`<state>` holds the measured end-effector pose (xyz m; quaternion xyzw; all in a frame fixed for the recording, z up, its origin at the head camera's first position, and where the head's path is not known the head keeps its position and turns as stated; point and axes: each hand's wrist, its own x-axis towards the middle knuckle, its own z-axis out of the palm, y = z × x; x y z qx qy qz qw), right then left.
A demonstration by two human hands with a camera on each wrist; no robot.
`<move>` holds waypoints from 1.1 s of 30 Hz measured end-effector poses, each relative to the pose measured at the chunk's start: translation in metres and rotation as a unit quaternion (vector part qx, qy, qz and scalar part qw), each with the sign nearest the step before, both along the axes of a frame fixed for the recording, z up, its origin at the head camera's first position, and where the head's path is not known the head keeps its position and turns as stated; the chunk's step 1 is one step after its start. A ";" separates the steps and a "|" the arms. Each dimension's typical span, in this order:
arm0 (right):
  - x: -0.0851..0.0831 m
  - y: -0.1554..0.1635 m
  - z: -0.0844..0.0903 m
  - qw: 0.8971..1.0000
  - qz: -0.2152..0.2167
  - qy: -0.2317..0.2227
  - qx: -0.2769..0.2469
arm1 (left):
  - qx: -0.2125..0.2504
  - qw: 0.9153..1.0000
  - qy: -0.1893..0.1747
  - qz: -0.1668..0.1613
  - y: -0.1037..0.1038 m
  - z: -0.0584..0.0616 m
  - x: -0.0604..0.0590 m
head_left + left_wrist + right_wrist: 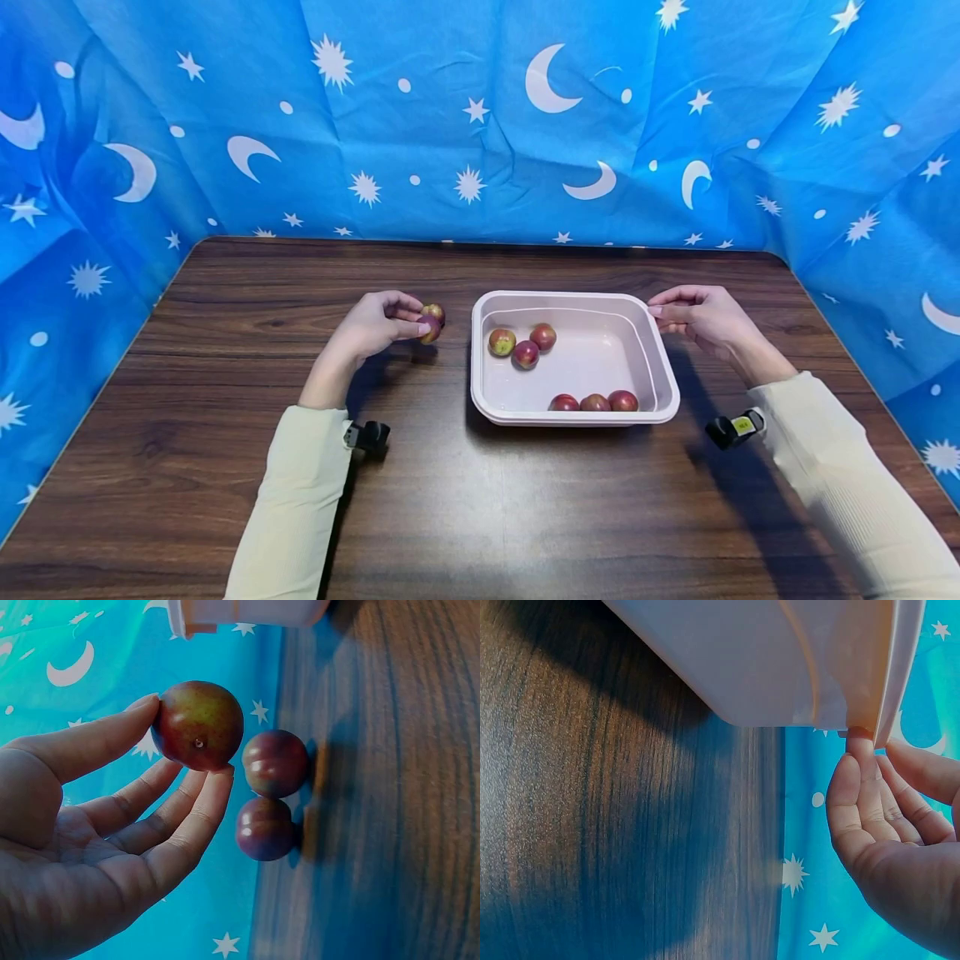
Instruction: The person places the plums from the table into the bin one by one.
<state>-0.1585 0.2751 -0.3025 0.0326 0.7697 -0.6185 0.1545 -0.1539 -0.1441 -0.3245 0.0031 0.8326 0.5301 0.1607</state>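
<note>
Hidden: in the head view your left hand [375,325] covers most of the fruit [430,327] it holds; a second one [433,312] just behind it shows only in part. Your left wrist view shows two on the worktop [225,467], touching each other.
Held fruit: round, dark red with a yellow-green patch and a small stem scar [199,725].
Left hand: thumb and fingertips pinch that fruit, just left of the tray [667,392].
Right hand: your right hand [701,317] pinches the tray's far right rim, fingers under the lip [860,742].
Tray: pale pink, holding six fruits [525,353]; three sit along the near wall, partly cut off by it.
</note>
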 end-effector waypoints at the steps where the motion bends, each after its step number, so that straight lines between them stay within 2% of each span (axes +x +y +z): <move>1: 0.000 0.000 0.000 1.000 0.001 0.000 -0.002 | 0.001 1.000 0.002 0.000 0.000 0.001 0.000; 9: 0.000 0.000 -0.001 1.000 0.002 0.005 0.003 | 0.015 1.000 0.024 -0.005 0.004 0.009 0.001; 16: 0.001 0.000 0.000 1.000 -0.001 0.005 0.000 | 0.007 1.000 0.019 0.000 0.007 0.017 0.002; 23: 0.000 0.001 -0.002 1.000 0.000 0.000 -0.018 | 0.007 1.000 0.029 -0.001 0.011 0.024 0.005; 33: 0.001 0.001 -0.001 1.000 -0.002 0.007 -0.003 | 0.010 0.999 0.035 -0.005 0.018 0.033 0.007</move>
